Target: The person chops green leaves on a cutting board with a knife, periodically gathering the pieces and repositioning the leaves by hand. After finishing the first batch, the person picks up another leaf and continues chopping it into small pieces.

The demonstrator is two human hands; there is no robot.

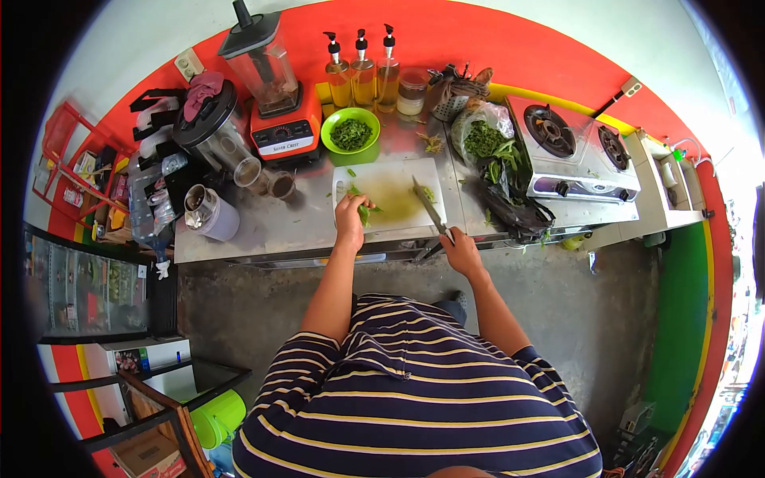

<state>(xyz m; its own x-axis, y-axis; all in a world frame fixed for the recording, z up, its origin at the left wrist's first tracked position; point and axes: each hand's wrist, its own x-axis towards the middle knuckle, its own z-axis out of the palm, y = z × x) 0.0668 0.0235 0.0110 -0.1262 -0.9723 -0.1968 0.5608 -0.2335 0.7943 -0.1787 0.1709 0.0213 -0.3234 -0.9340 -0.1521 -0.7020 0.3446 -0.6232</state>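
My left hand (351, 217) is closed on some green leaves (366, 214) over the left part of a white cutting board (390, 179). In my right hand (460, 250) is the handle of a knife (429, 205), its blade slanting up and left across the right part of the board. A few green bits lie beside the blade, and the middle of the board is stained yellow-green. Behind the board, a bright green bowl (371, 143) holds chopped greens (351, 134).
An orange blender (285, 123), pump bottles (362, 76) and a jar (412, 92) line the back wall. Right of the board are a plastic bag of greens (484, 135), a black bag (510, 209) and a gas stove (570, 155). A steel pitcher (201, 209) stands at left.
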